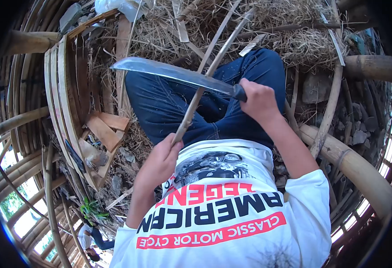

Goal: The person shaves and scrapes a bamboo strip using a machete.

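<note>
The left grip (158, 158) pinches a slim, pale-brown wooden stick (188, 116), apparently steadying it toward one o'clock; the right grip (259, 99), closed round the black handle (239, 92), angles a long, curved steel blade (160, 69) across (tip toward ten o'clock).

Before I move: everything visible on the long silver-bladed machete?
The silver machete has a broad, slightly curved, metallic-looking blade with a rounded tip and a short black handle, gripped by the bare right hand. Held above the blue jeans, tip toward the person's left, it crosses the thin brown wooden stick in the left hand, apparently touching. Edge sharpness can't be judged.
</note>
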`<control>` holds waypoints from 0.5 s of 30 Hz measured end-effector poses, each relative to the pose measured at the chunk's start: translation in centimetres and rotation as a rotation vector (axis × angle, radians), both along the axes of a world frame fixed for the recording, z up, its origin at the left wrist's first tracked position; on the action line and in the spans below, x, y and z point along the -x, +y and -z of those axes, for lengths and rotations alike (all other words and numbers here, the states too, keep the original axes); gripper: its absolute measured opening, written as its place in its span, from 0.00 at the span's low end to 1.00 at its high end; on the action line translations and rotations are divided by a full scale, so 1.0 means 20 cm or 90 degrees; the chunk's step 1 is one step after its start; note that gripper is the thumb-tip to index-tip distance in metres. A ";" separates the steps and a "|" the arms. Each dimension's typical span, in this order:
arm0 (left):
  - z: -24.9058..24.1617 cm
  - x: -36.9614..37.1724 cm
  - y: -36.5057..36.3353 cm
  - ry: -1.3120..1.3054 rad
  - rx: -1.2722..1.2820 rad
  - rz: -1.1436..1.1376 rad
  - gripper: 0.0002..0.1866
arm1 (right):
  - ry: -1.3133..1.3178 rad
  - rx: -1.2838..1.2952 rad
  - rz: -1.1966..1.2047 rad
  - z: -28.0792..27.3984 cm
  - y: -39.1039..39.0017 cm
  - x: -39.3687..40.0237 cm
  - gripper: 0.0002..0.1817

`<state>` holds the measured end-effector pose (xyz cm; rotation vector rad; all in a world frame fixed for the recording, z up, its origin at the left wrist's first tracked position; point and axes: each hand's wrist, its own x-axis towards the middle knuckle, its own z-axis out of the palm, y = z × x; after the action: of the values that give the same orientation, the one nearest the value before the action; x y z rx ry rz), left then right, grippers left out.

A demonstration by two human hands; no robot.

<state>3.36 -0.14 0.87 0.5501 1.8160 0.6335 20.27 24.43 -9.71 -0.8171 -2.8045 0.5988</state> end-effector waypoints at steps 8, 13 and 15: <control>-0.14 -0.01 -0.08 0.019 0.026 0.007 0.08 | -0.251 -0.072 0.243 0.05 0.52 -0.13 0.13; -0.11 0.00 -0.02 0.121 0.029 0.044 0.07 | -0.207 -0.085 0.242 -0.12 0.37 -0.10 0.15; -0.09 0.00 0.01 0.210 0.016 0.063 0.06 | -0.090 -0.006 0.207 -0.11 0.21 -0.10 0.14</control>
<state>3.39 0.06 2.72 0.7580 2.0865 0.4724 22.20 28.58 -7.50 -1.3253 -2.7024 0.4894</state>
